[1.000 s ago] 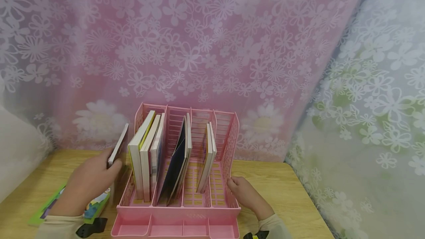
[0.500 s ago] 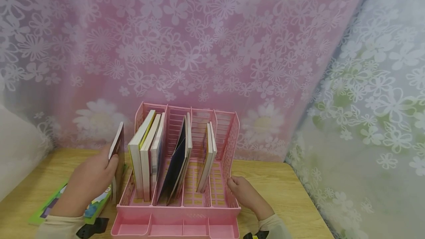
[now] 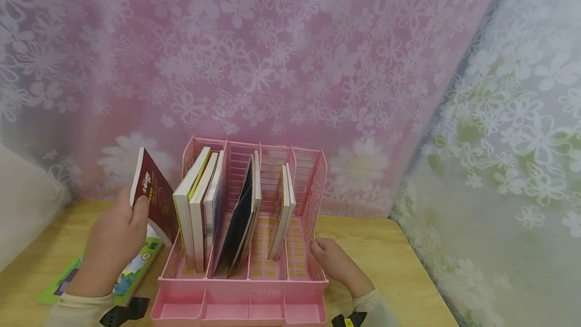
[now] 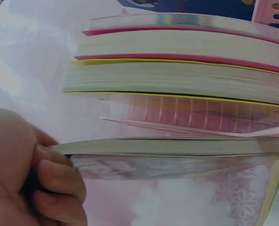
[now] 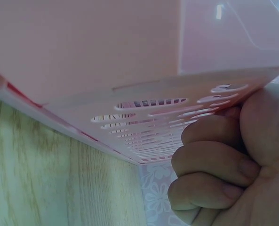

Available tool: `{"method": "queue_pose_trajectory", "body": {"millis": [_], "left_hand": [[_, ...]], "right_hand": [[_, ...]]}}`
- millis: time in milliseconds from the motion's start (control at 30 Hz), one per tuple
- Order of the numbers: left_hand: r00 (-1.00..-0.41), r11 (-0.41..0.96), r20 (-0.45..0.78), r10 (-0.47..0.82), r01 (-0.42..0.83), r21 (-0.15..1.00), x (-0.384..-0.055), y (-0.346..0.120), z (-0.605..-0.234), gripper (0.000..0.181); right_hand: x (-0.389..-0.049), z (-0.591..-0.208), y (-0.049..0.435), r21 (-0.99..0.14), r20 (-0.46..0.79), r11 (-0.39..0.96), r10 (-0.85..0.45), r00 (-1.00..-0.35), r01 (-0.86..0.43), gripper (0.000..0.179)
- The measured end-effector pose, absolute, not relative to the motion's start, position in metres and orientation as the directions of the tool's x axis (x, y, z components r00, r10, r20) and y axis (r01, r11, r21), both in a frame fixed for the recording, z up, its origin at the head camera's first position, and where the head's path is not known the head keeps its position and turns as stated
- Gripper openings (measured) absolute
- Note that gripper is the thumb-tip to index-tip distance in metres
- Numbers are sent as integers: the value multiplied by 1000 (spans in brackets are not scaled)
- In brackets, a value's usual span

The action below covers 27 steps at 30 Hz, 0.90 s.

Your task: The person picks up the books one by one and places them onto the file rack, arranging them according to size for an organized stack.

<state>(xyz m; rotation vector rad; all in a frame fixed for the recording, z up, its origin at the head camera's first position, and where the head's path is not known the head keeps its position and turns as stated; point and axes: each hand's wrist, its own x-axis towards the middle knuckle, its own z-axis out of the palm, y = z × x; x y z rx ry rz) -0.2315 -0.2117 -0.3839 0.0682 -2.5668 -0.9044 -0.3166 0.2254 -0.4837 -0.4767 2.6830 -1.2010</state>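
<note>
My left hand [image 3: 113,236] grips a dark red book [image 3: 159,196] with light lettering on its cover. The book stands tilted just left of a pink divided book rack [image 3: 245,290]; in the left wrist view its page edges [image 4: 177,147] run from the fingers past the rack's side wall. My right hand [image 3: 338,266] pinches the edge of the rack's right side wall, thumb and curled forefinger on it; the other fingers are curled in the right wrist view. Thick books [image 3: 192,221] fill the rack's left slot. Dark thin books [image 3: 238,226] lean in the second, and slim books [image 3: 282,216] in the third.
A green picture book [image 3: 140,269] lies on the wooden table [image 3: 372,251], partly under my left forearm. Small open trays [image 3: 227,311] line the rack's front. A pink flowered curtain [image 3: 254,64] hangs behind, with a pale one [image 3: 508,191] at the right.
My left hand has moved a little left and turned the book, so its dark red cover now shows where mostly its edge showed before. The right hand stays at the rack's side.
</note>
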Motion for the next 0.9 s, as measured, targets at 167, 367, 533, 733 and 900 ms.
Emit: {"method": "queue_pose_trajectory", "body": {"millis": [167, 367, 533, 733, 900], "left_hand": [[-846, 696, 424, -322, 92, 712, -221, -207, -375, 52], [-759, 582, 484, -434, 174, 794, -212, -198, -365, 50], [-633, 510, 551, -544, 272, 816, -210, -189, -360, 46], [-459, 491, 688, -562, 485, 724, -206, -185, -357, 43], [-349, 431, 762, -546, 663, 612, -205, -182, -354, 41]], "right_hand": [[-318, -483, 224, -746, -26, 628, -359, -933, -221, 44], [-319, -483, 225, -742, -26, 632, -362, -932, -224, 44], [-318, -485, 225, -737, -16, 637, -352, -936, -227, 44], [-317, -485, 225, -739, -1, 633, -344, -939, -231, 44], [-317, -484, 225, -743, -13, 633, -339, -941, -218, 44]]}}
